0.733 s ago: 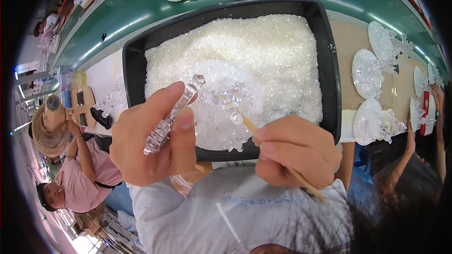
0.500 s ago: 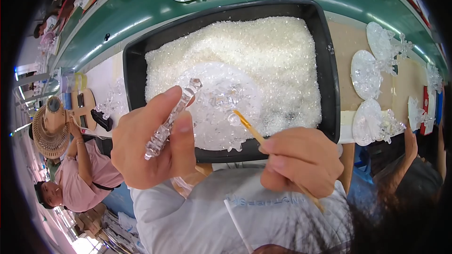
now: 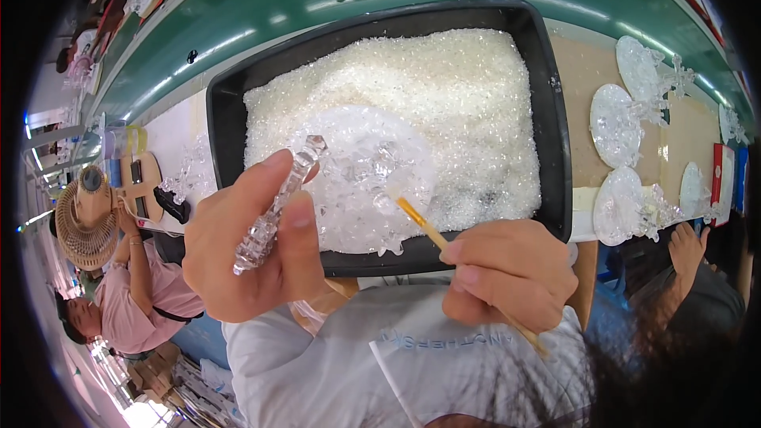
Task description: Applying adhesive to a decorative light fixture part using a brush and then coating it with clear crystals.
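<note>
Pinching crystal stem (image 3: 277, 202) in left grip (image 3: 250, 250)

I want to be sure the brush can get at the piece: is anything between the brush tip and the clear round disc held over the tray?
Nothing visible. The right hand holds the yellow brush with its tip right at the clear disc, held by its faceted stem in the left hand over the black tray.

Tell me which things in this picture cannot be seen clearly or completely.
- Head view: the lower part of the clear stem, covered by the left hand.
- The rear end of the thin stick, covered by the right hand.
- The black tray: its near rim is partly behind both hands.
- The stick's tip: lost in the clear round piece.
</note>
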Tool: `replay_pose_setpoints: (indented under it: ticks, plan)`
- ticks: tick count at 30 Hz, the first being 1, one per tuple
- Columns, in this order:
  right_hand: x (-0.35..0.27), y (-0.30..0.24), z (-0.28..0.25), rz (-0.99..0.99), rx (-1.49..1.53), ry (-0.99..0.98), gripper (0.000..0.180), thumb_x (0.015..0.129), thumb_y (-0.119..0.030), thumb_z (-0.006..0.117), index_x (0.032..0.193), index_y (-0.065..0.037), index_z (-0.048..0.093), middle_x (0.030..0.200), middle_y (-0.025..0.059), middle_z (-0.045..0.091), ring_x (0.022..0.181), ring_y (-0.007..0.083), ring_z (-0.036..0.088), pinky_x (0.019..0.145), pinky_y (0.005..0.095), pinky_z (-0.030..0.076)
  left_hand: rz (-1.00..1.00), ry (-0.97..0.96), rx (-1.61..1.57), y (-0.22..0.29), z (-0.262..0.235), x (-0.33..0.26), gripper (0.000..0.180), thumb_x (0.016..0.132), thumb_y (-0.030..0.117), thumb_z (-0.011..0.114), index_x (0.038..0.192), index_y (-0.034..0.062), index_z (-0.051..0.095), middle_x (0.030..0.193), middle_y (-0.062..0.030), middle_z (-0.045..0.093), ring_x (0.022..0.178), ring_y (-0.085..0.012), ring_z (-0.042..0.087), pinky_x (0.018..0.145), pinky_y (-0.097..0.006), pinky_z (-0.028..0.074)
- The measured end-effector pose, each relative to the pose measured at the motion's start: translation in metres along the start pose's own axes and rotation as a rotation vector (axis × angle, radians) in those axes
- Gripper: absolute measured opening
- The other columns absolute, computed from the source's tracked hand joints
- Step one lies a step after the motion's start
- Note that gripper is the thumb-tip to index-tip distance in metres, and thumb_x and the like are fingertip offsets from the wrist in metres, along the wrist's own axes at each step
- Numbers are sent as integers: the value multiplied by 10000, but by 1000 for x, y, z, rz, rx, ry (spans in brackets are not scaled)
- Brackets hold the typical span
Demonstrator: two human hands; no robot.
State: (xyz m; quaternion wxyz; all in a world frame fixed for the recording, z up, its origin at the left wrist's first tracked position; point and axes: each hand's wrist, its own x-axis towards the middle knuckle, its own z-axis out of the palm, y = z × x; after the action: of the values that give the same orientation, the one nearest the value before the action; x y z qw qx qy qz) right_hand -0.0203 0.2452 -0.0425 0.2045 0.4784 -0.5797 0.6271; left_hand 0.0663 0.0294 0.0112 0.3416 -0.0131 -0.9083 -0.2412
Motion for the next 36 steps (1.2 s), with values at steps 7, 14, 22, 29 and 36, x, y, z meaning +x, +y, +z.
replay_pose_setpoints:
  ticks: [7,14,22,29,36]
  plan:
    - [-8,4,3,-69,49,90,195,653,3,759,799,66,647,754,190,663,569,274,666,446,312,563,-16,86,-152,-6,7,-4,259,846,-48,689,1071,-162,628,876,-232,723,706,-237,726,621,-261,560]
    - [-8,2,-2,-59,57,64,191,681,-14,763,811,62,646,770,190,661,586,274,662,461,315,568,-164,-12,-162,-7,-8,-6,309,918,-33,600,1164,-210,539,962,-266,681,782,-291,734,688,-323,598]
    - [-8,0,-8,-65,-22,22,279,784,-104,814,936,29,621,807,168,695,618,265,692,467,296,537,-95,-50,-204,-17,-17,-7,417,940,-19,555,1285,-214,422,920,-225,678,818,-262,719,726,-327,590]
    - [-6,-5,-8,2,-29,47,251,787,-92,801,943,13,634,836,163,713,656,270,703,503,291,533,-260,-15,-228,-10,-21,-16,415,982,83,530,1341,-94,418,993,-267,712,691,-120,648,590,-196,483]
    - [0,-1,-10,-43,-45,68,258,713,-41,776,906,27,620,837,167,683,659,259,684,513,297,561,-291,326,-362,-10,6,-23,370,985,148,575,1295,-34,487,966,-289,709,655,-150,662,540,-192,478]
